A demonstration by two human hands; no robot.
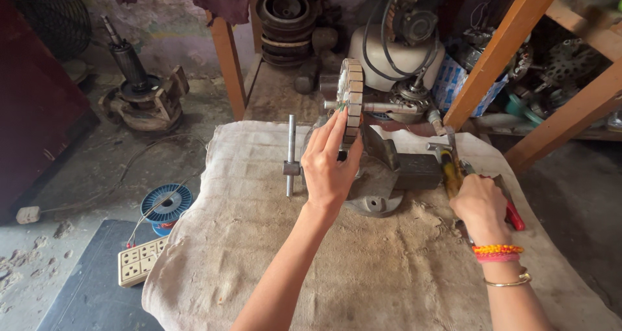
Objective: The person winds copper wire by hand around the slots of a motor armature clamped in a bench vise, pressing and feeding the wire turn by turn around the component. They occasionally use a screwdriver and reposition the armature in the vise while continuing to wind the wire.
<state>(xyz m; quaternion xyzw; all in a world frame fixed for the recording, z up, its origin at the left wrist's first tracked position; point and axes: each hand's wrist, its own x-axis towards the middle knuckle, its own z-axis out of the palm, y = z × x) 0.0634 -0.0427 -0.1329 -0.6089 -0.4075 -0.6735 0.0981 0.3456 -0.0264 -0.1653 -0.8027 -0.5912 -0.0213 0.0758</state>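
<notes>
A round laminated motor core (353, 98) on a steel shaft (389, 107) stands upright in a grey bench vise (389, 169) on a cloth-covered table. My left hand (330, 162) rests its fingers against the near face of the core. My right hand (479, 205) lies on the table to the right, closed on the yellow handle of a hammer (448, 166) whose steel head points away from me. Red-handled pliers (515, 214) lie just right of that hand.
The vise's handle bar (291, 153) stands upright left of my left hand. A blue wire spool (166, 205) and a white power strip (139, 260) sit on the floor at left. Motor parts crowd the back shelf. Orange wooden beams (505, 46) slant at right.
</notes>
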